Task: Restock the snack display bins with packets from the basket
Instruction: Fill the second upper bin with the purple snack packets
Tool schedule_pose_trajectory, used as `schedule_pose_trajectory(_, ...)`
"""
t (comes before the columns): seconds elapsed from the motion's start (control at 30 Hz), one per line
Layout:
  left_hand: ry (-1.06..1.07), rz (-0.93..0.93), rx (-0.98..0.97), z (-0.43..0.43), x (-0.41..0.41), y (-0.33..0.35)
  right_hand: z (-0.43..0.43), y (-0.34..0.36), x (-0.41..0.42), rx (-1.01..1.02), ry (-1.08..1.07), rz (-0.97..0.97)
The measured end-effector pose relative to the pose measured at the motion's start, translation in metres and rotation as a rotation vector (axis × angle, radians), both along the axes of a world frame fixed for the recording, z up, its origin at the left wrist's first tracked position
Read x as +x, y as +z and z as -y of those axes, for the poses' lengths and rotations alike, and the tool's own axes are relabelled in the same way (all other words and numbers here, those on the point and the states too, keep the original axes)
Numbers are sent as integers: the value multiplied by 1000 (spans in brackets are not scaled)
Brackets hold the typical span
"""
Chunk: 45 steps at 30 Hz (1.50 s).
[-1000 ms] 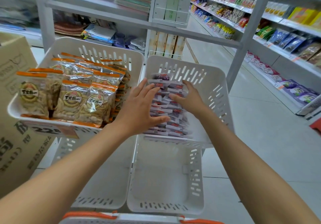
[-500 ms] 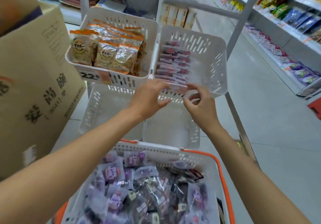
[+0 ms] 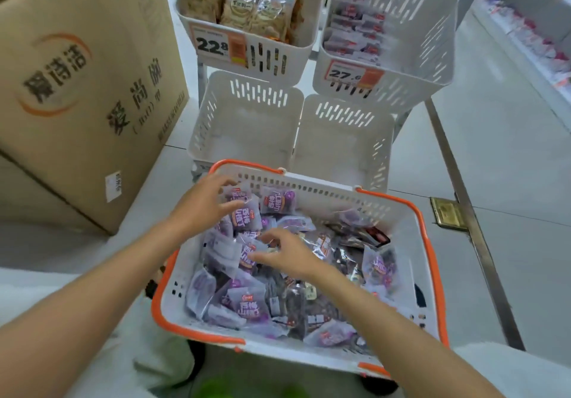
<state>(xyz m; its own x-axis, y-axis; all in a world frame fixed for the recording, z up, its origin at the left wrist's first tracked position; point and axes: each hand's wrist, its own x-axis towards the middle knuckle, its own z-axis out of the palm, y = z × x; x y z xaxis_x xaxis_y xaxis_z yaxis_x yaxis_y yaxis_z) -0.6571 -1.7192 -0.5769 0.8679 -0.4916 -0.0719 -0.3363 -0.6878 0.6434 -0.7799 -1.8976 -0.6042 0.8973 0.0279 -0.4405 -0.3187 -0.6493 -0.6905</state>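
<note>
A white basket with orange rims sits low in front of me, heaped with purple snack packets. My left hand hovers over the packets at the basket's far left, fingers spread and loosely bent, holding nothing I can see. My right hand reaches into the middle of the pile, fingers extended onto the packets. Above, the upper right display bin holds a row of similar packets behind a 27.6 price tag. Two lower bins hold nothing.
The upper left bin is full of orange-topped nut packets, tagged 22.8. A large cardboard box stands at the left. A metal shelf post runs down the right; stocked shelves line the far right aisle.
Both hands came down from the upper right bin into the basket. My view tilted down, so the basket now fills the lower frame.
</note>
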Motion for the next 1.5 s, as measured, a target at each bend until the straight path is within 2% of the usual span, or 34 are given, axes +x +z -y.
schedule_pose_trajectory(0.2, 16, -82, 18, -34, 1, -15, -46, -15, 24, 0, -53, 87)
schedule_pose_trajectory(0.33, -102, -183, -3, -31, -12, -6, -35, 1, 46, 126, -368, 100)
schedule_pose_trajectory(0.43, -186, -196, -15, -18, -26, -9, -24, 24, 51, 386, -456, 65)
schedule_pose_trajectory(0.5, -122, -222, -112, -15, -25, -16, -16, 32, 48, 611, -422, -5)
schedule_pose_trajectory(0.57, 19, -427, -295, -16, -20, -13, -8, 25, 45, 573, -397, 4)
schedule_pose_trajectory(0.67, 259, -806, -533, -18, -16, -3, 1, 2, 36, 247, -363, 57)
schedule_pose_trajectory(0.73, 299, -981, -696, -18, -16, 4, 2, -14, 30, 233, -365, 14)
schedule_pose_trajectory(0.77, 293, -1005, -737, -19, -15, 4, 1, -19, 27, 267, -355, -20)
schedule_pose_trajectory(0.9, 286, -890, -681, -25, -13, 2, -12, -35, 21, 144, -199, -77)
schedule_pose_trajectory(1.0, 307, -851, -691, -25, -13, 1, -33, -44, 23, 51, -178, -42)
schedule_pose_trajectory(1.13, 312, -765, -657, -29, -10, 4, -58, -54, 30, -241, -50, 13)
schedule_pose_trajectory(1.27, 257, -531, -397, -31, -8, 4, -70, -53, 33, -137, 3, 44)
schedule_pose_trajectory(1.43, 237, -344, -315, -34, -2, 0, -79, -48, 30, -91, 70, 94)
schedule_pose_trajectory(1.5, 235, -317, -293, -37, 2, 1, -70, -42, 28, 17, -36, 133)
